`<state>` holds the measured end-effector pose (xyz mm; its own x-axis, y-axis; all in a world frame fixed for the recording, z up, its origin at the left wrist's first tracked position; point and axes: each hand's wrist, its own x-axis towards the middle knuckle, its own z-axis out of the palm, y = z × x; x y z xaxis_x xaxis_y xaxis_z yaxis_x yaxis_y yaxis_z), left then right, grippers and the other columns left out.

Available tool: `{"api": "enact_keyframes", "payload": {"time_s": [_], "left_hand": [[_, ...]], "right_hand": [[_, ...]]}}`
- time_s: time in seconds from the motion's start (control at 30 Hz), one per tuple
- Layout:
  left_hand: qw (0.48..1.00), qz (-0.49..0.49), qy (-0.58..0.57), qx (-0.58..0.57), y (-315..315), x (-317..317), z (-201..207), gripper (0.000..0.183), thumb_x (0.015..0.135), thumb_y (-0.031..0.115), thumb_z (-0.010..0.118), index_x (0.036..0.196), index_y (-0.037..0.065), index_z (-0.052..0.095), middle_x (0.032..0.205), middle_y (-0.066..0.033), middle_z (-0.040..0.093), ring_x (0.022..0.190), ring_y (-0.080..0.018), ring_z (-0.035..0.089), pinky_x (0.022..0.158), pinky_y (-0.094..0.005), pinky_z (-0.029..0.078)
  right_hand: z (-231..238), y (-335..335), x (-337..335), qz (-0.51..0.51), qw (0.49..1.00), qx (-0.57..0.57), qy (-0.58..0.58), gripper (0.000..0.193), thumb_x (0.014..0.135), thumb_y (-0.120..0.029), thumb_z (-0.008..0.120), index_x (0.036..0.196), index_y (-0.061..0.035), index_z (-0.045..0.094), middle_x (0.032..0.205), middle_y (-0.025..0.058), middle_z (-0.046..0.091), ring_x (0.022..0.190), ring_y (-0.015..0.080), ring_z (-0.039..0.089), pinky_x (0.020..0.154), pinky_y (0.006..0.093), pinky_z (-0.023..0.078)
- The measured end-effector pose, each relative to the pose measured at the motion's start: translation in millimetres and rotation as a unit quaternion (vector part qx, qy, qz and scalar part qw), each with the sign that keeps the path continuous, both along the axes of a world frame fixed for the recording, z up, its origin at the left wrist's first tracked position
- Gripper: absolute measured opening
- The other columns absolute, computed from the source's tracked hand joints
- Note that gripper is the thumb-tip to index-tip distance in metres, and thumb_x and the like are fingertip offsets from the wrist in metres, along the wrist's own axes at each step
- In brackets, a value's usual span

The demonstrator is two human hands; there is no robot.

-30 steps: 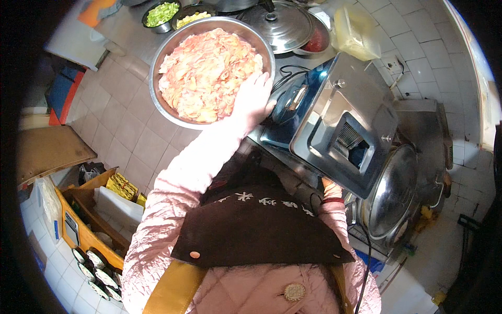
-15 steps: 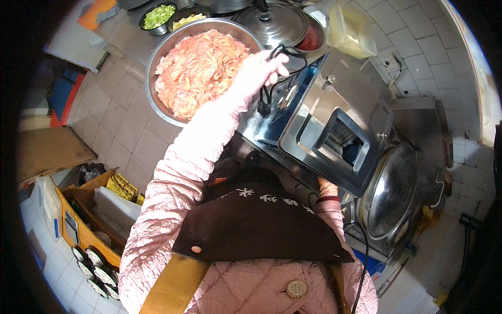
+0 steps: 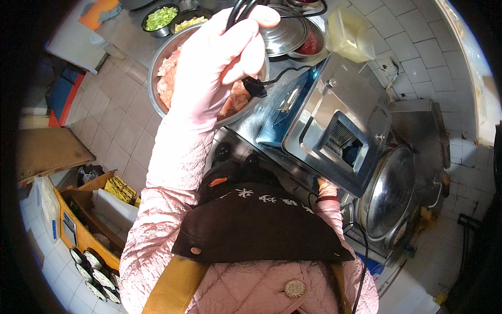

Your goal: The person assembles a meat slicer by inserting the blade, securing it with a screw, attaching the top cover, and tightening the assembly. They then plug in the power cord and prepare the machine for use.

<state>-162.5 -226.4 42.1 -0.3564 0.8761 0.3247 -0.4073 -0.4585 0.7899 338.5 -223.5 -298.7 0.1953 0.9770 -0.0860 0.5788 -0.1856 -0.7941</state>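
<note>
My left hand [image 3: 217, 68] is raised over the metal basin [image 3: 152, 78] of pale pink raw meat pieces [image 3: 166, 78], closed round a looped black power cord [image 3: 239, 11]. The cord's plug [image 3: 255, 87] dangles below my fingers, in front of the basin's right side. To the right sits a boxy stainless steel meat slicer [image 3: 308, 123], with a row of thin blades [image 3: 337, 137] showing in its square opening. My right hand [image 3: 328, 187] is at the slicer's near lower edge; its fingers are hidden behind the casing.
Bowls of chopped green vegetable [image 3: 161, 19] and yellow pieces [image 3: 189, 23] stand behind the basin. A steel lid [image 3: 285, 34], a bowl of red food [image 3: 309, 43] and a translucent tub [image 3: 351, 34] are at the back. A large lidded pot [image 3: 389, 191] stands right of the slicer.
My left hand has come up and toward me with the cord, moving left over the basin. The plug has lifted off the counter beside the slicer. My right hand stays at the slicer.
</note>
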Motion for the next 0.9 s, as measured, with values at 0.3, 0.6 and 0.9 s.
{"api": "enact_keyframes", "payload": {"time_s": [0.3,0.6,0.9], "left_hand": [[0.989,-0.128,0.056,0.038,-51.5,14.4,25.4,0.029,0.102,0.014,0.06,0.12,-0.008,0.068,0.075,-0.0068,0.072,0.051,-0.0055,0.058,0.046,-0.0182,0.043],[0.853,-0.122,0.508,0.009,-73.0,30.0,65.6,0.024,0.094,0.006,0.063,0.116,-0.002,0.067,0.101,-0.0151,0.077,0.086,-0.0279,0.076,0.079,-0.0367,0.058],[0.753,-0.29,0.556,0.198,-51.4,63.5,79.8,0.029,0.09,0.008,0.073,0.118,0.002,0.069,0.104,-0.0094,0.073,0.083,-0.0265,0.071,0.071,-0.0363,0.055]], "right_hand": [[3.9,10.5,-12.1,-0.007,1.0,0.024,-0.012,0.041,0.103,-0.028,0.056,0.133,-0.0016,0.063,0.136,0.0183,0.063,0.128,0.0314,0.057,0.109,0.0398,0.045],[1.4,14.9,-21.4,-0.04,0.997,0.055,-0.018,0.04,0.104,-0.028,0.055,0.133,-0.0015,0.062,0.136,0.0183,0.063,0.128,0.0312,0.057,0.109,0.0396,0.046],[1.2,22.6,-17.0,-0.083,0.993,0.082,-0.003,0.04,0.104,-0.028,0.055,0.133,-0.0014,0.062,0.136,0.0183,0.063,0.128,0.0311,0.058,0.108,0.0394,0.046]]}}
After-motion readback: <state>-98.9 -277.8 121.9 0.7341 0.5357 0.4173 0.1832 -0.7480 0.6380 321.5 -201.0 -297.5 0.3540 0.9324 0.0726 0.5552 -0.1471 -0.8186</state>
